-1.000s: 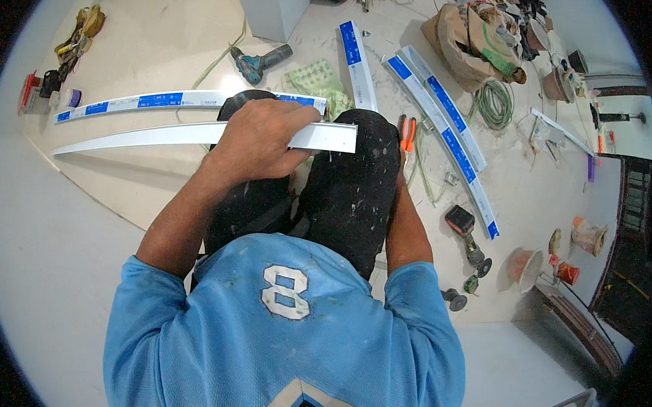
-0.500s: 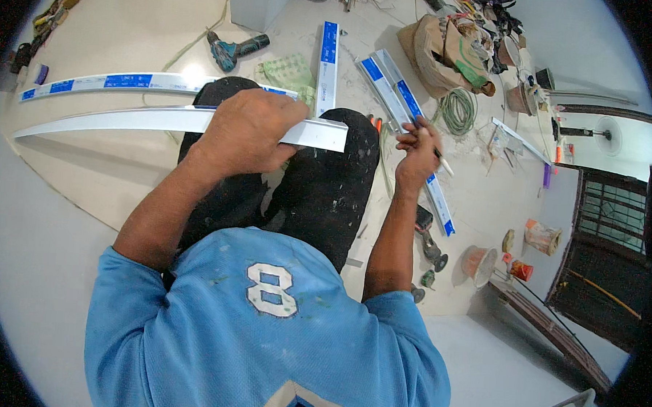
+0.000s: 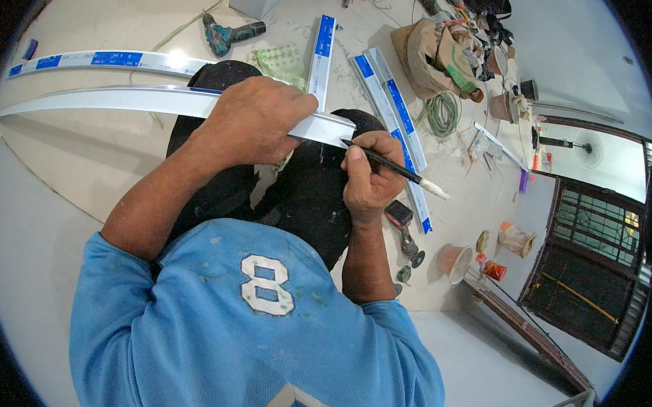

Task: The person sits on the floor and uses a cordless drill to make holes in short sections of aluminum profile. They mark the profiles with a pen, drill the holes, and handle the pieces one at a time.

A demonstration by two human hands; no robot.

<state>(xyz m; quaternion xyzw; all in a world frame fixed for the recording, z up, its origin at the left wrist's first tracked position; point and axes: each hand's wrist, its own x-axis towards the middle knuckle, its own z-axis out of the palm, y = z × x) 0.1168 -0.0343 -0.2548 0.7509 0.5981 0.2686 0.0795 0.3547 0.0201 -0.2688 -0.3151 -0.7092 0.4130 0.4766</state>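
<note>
Across my knees lies a long white L-shaped trim strip (image 3: 112, 99), which reaches far out to the left. My left hand (image 3: 260, 120) is wrapped over it close to its right end. In my right hand (image 3: 371, 178) a black pen (image 3: 394, 167) with a white tip at its rear is pinched between thumb and fingers. Its point meets the strip's end, or is very near it. Behind the held strip is another trim strip (image 3: 114, 59) with blue labels. A similar labelled strip (image 3: 320, 61) stretches away beyond my knees.
On the floor ahead lies a teal cordless drill (image 3: 228, 34) beside a green patterned cloth (image 3: 280, 63). More labelled strips (image 3: 398, 127) are to the right, near a coil of green cable (image 3: 442, 114) and a brown sack (image 3: 427, 59). An angle grinder (image 3: 405, 232) and a bucket (image 3: 454, 262) sit lower right.
My right hand has moved left with the pen, from above the floor strips to the end of the held strip. The left hand has kept its grip on the strip.
</note>
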